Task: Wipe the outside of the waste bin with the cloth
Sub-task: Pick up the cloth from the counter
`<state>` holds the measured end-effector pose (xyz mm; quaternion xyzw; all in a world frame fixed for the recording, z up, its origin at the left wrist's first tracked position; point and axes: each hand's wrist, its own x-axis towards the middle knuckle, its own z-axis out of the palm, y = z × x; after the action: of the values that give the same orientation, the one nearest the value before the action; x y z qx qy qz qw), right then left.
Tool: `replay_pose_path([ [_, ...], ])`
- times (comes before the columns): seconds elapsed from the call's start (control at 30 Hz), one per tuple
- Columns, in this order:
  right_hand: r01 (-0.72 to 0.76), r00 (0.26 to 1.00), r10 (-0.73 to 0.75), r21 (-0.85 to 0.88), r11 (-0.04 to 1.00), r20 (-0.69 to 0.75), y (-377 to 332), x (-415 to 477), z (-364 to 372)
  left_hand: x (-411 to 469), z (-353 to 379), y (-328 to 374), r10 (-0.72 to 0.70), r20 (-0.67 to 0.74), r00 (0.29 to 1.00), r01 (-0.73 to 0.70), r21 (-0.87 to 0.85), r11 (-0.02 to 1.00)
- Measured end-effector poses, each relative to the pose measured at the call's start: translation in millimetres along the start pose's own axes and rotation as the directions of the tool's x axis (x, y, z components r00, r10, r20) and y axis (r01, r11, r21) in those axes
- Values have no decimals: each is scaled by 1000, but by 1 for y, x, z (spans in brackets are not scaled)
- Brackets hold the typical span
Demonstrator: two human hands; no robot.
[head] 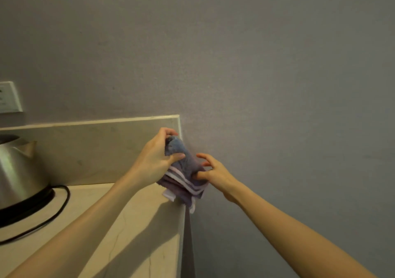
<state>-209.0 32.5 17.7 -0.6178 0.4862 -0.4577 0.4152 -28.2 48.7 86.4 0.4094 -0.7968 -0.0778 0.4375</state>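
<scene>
A folded purple-blue cloth (186, 177) with white stripes hangs above the right end of the counter, held between both hands. My left hand (158, 160) grips its upper part, thumb pressed across the front. My right hand (215, 174) pinches the cloth's right side with thumb and fingers, the other fingers spread. No waste bin is in view.
A beige stone counter (128, 224) with a raised backsplash (96, 149) ends at the right against a grey wall (256, 85). A steel kettle (19, 170) on a black base with a black cord (62, 205) stands at the left. A white wall socket (9, 97) is above it.
</scene>
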Motion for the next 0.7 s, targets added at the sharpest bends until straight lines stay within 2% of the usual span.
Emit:
replay_pose_path([
  [0.1, 44, 995, -37, -87, 995, 89, -8, -21, -29, 2, 13, 26, 59, 32, 998, -59, -1, 998],
  [0.17, 32, 988, -19, -87, 996, 153, -11, -39, -48, 2, 23, 42, 86, 19, 996, -85, -22, 996],
  [0.27, 3, 984, 22, -137, 991, 176, -12, -68, -75, 1, 42, 63, 118, 21, 993, -116, -70, 991],
  [0.33, -17, 989, 43, -180, 984, 138, -10, -87, -90, -1, 56, 78, 143, 57, 988, -136, -111, 984],
  [0.43, -40, 999, 43, -234, 972, 6, -8, -116, -112, -7, 76, 100, 165, 120, 979, -150, -124, 981],
  [0.53, -55, 995, 24, -339, 939, -94, -7, -142, -138, -17, 94, 121, 154, 237, 959, -124, -134, 983],
  [0.63, -71, 993, 13, -492, 868, -121, -7, -168, -164, -31, 112, 139, 232, 351, 907, -233, -40, 972],
  [0.7, -75, 993, 12, -562, 824, -115, -7, -184, -179, -39, 124, 153, 229, 434, 871, -258, 6, 966],
])
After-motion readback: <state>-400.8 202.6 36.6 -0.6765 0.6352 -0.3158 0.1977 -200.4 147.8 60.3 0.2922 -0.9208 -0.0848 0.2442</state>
